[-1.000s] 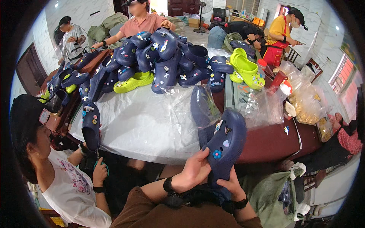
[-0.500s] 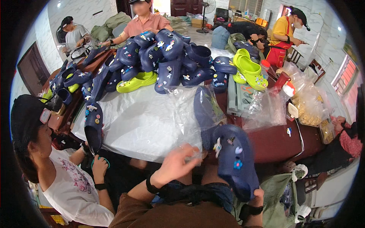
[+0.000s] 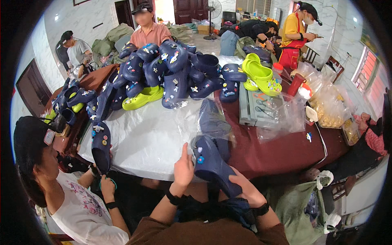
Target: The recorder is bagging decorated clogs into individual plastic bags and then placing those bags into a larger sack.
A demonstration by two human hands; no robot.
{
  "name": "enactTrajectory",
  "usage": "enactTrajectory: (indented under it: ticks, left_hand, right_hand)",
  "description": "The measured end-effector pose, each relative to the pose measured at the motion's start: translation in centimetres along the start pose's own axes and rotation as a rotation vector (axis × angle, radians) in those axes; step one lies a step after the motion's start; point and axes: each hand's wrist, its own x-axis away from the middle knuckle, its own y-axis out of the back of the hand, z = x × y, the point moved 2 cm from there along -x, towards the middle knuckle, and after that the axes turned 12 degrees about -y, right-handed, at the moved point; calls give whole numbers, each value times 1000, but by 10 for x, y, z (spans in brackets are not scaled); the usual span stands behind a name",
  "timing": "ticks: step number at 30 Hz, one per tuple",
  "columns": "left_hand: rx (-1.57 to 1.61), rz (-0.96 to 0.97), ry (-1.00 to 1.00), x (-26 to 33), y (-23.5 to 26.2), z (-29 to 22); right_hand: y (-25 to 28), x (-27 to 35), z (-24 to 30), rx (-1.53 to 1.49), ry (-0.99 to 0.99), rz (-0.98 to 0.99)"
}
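A navy clog [image 3: 213, 165] with small charms is gripped near its heel by my right hand [image 3: 247, 188], thumb on top. Its toe points away from me, at the mouth of a clear plastic bag [image 3: 225, 132]. Inside the bag lies another navy clog [image 3: 210, 112], seen through the film. My left hand [image 3: 184, 166] is at the held clog's left side, closed on the bag's edge with one finger stretched upward. Its grip is partly hidden.
Navy clogs [image 3: 175, 87] and a lime clog [image 3: 143, 98] are heaped behind the white sheet [image 3: 134, 143]. Lime clogs [image 3: 265, 77] stand on a grey case [image 3: 253, 112] at right. A person [image 3: 77, 196] at left holds scissors by a navy clog [image 3: 101, 143].
My right hand has brought the clog left and forward, its toe now at the bag. My left hand has turned upright beside it. The person across the table has drawn an arm back.
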Motion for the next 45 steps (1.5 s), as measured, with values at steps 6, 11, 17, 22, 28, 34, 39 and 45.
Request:
enactTrajectory:
  ticks: [6,11,17,22,28,34,39,45]
  left_hand:
    - [86,-20,77,-7,22,2]
    - [57,17,4,7,16,10]
    - [136,-49,-64,12,16,-1]
    - [158,-158,-215,12,13,1]
    - [85,-89,-104,14,24,15]
    - [128,-51,-214,14,15,8]
    - [245,-82,-44,16,11,12]
    - [383,81,-99,14,11,20]
  right_hand:
    - [16,-53,-9,498,264,-184]
    - [5,-43,-7,980,444,-395]
    - [27,-62,-3,467,290,-229]
    - [17,-96,-6,145,245,-193]
    - [5,-115,-9,401,320,-269]
    - [40,-167,-31,207,565,-671]
    - [27,-153,-37,707,748,-557]
    - [28,-96,-23,960,705,-570]
